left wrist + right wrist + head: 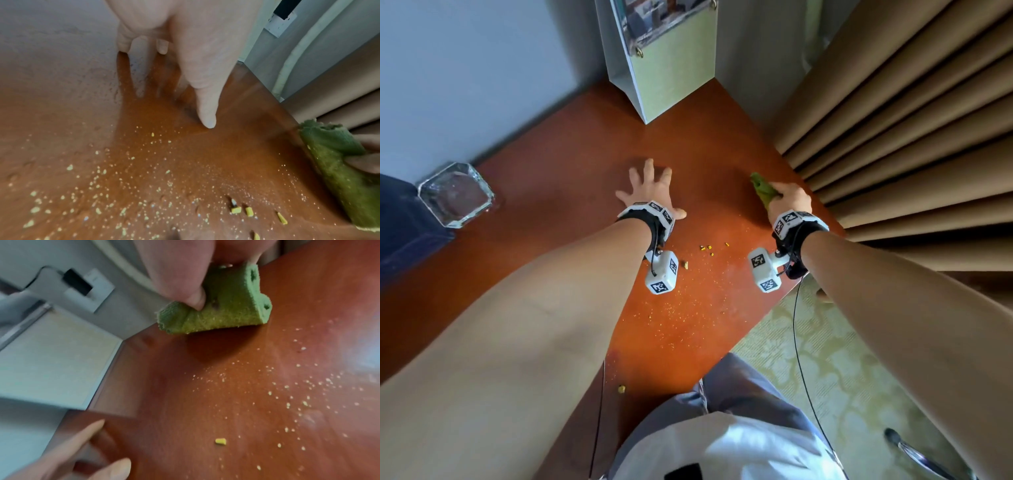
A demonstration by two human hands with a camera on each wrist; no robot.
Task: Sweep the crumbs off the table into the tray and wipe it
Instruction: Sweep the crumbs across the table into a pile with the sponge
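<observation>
Yellow crumbs (pixel 674 308) scattered on near counter (pixel 571 164). Left hand (pixel 649 190) flat, fingers (pixel 206 113) spread wide. Right hand (pixel 789 200) fingers pinch folded green cloth (pixel 222 313), far right.

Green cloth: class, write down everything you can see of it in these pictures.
The green cloth is a small piece of nubby, towel-like fabric, folded or bunched into a thick wad with layered edges showing at one end. Pale specks cling to its lower face. The right hand grips it from above, fingers curled over the top. It sits at the table's far right edge, near the curtain, its lower edge at the surface. Scattered yellow crumbs lie beside it, nearer the person.
</observation>
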